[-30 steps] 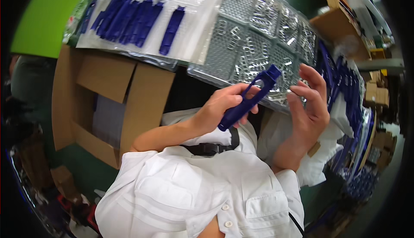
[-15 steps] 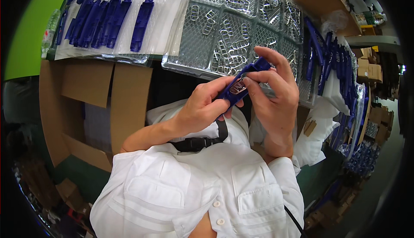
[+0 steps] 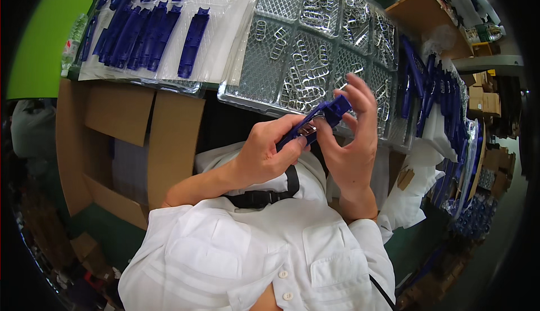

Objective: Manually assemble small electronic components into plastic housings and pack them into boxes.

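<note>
My left hand (image 3: pixel 263 149) is closed around a long dark blue plastic housing (image 3: pixel 337 108), held at a slant above my lap. A shiny looped metal piece (image 3: pixel 306 129) lies in the housing's hollow, partly hidden by my fingers. My right hand (image 3: pixel 355 145) has its thumb against the housing beside the metal piece, while its fingers are spread and raised off the part. Just beyond, a clear compartment tray (image 3: pixel 241 94) holds many similar looped metal pieces (image 3: pixel 306 90).
Several blue housings (image 3: pixel 194 43) lie on white sheeting at the far left, with more blue parts (image 3: pixel 430 94) stacked at the right. An open cardboard box (image 3: pixel 174 148) stands left of my lap. A plastic bottle (image 3: pixel 73 43) is by the green board (image 3: pixel 36 46).
My right index finger has lifted away from the housing and the right fingers have spread, leaving the thumb on it. The left hand keeps its hold. The whole view has shifted slightly.
</note>
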Tool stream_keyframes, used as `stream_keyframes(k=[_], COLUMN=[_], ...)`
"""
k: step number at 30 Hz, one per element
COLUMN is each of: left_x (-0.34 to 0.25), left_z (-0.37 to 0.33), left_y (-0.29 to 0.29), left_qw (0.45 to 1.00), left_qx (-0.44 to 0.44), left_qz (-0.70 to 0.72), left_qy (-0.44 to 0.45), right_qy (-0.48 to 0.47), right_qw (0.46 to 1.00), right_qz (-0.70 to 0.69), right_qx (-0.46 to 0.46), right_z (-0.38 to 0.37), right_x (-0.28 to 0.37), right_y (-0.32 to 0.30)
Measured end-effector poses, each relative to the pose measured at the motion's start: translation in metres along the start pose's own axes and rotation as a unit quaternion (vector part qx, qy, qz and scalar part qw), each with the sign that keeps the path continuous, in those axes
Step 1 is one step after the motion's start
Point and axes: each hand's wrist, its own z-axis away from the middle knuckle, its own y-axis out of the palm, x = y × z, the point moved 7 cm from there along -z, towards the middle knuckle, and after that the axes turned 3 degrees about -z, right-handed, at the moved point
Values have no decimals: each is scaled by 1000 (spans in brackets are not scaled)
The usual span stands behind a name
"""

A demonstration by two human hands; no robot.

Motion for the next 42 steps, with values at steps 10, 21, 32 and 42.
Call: stream_keyframes(k=[10, 21, 32, 42], left_x=[8, -13, -61, -67], left_z=[-14, -21, -5, -13], left_y=[0, -7, -2, -1], left_qw=[991, 985, 932, 911], left_qx=[11, 5, 13, -21], left_qz=[-9, -171, -301, -350], left_qy=[-130, 33, 200, 216], right_qy=[23, 6, -160, -213], right_qw=[991, 949, 957, 953], right_qz=[-72, -300, -232, -207], right_qx=[107, 100, 67, 60], right_z=[-7, -14, -1, -8], right_x=[-45, -59, -47, -60], right_y=[18, 11, -31, -29])
